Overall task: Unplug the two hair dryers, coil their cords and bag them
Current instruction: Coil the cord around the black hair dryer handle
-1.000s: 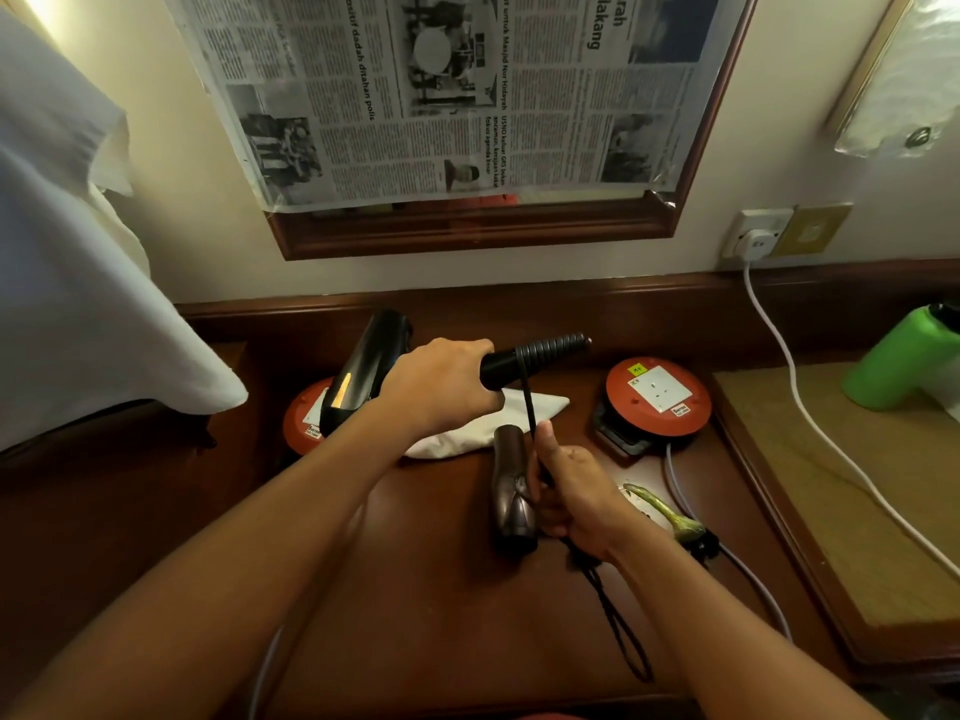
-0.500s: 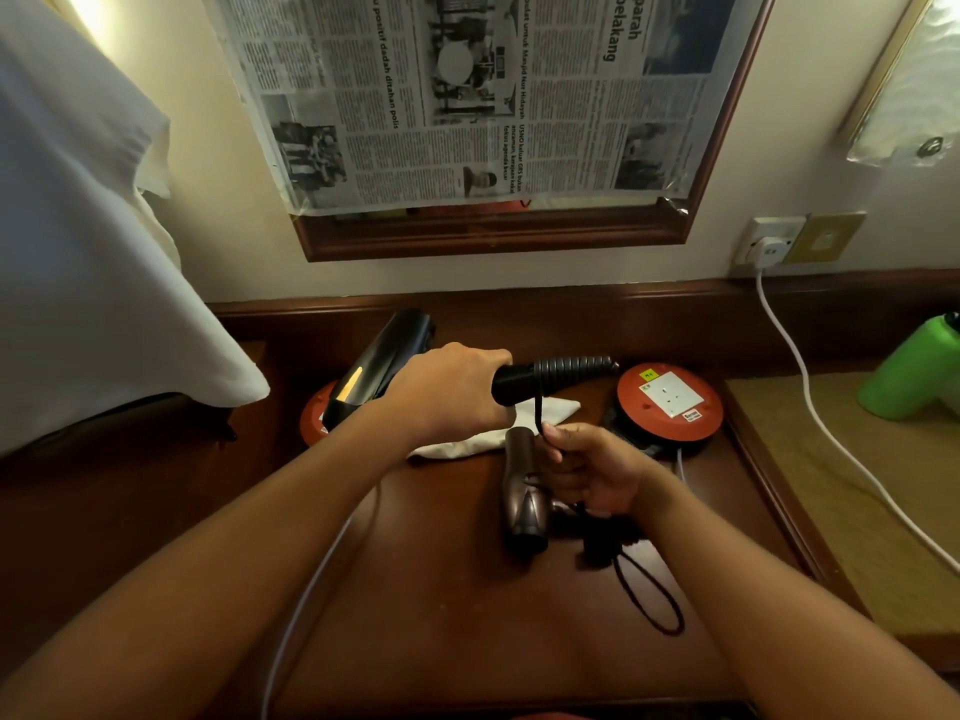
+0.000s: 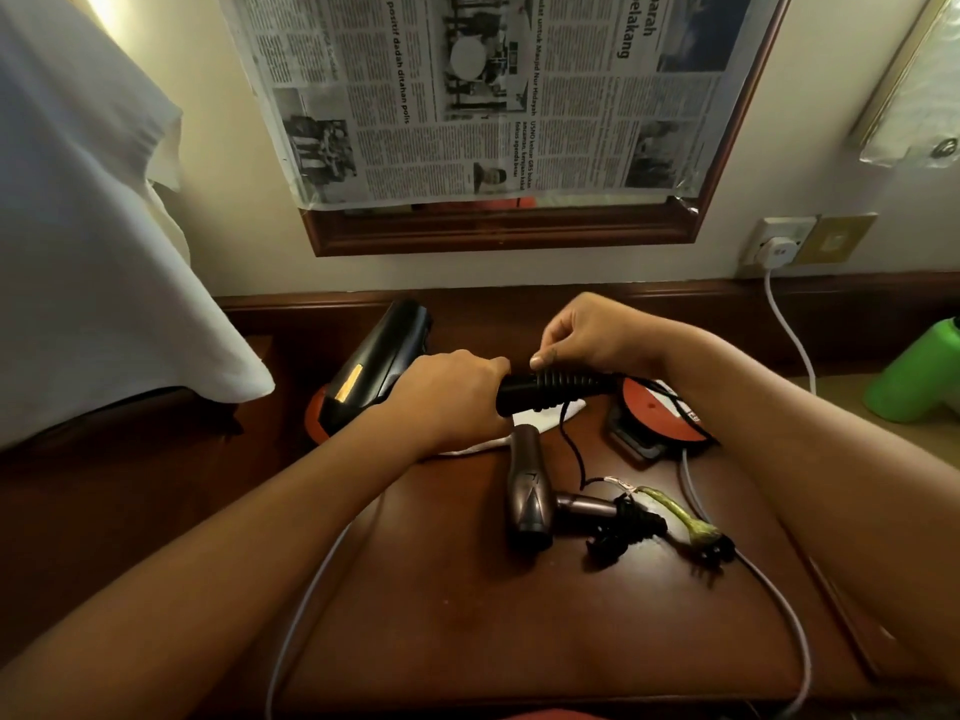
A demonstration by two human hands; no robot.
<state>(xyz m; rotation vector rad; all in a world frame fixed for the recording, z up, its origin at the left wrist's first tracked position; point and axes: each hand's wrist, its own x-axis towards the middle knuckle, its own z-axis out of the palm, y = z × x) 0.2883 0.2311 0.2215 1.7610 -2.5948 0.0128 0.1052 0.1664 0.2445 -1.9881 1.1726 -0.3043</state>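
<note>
My left hand clamps the black plastic hair dryer by its handle above the brown wooden bench; my right hand pinches its thin black cord at the ribbed end.

Left hand clenched around the handle of the black hair dryer, forearm angled in from lower left. Right hand just above the handle's ribbed end, fingers curled, pinching the cord, bare forearm crossing from lower right.

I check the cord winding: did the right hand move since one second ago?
Yes. The right hand went from beside the brown hair dryer up to above the black dryer's ribbed handle.
</note>
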